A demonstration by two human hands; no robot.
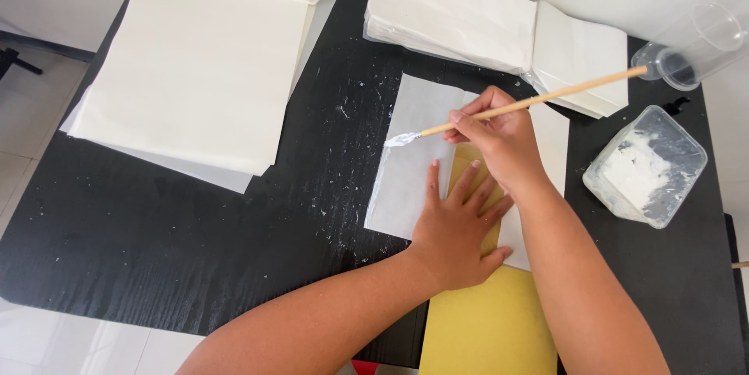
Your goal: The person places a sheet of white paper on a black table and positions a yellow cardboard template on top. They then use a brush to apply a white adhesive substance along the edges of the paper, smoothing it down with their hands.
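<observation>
A sheet of paper [409, 164] lies on the surface [156, 227] at the middle of the frame, partly over an envelope [488, 320] that reaches the lower edge. A big paper stack [195, 71] is at the upper left, folded bags [484, 24] at the upper middle. A tub [646, 166] stands at the right, a cup [694, 43] behind it.

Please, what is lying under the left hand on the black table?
Under the left hand lies a yellow sheet, on white paper. The part beneath the palm is hidden.
</observation>
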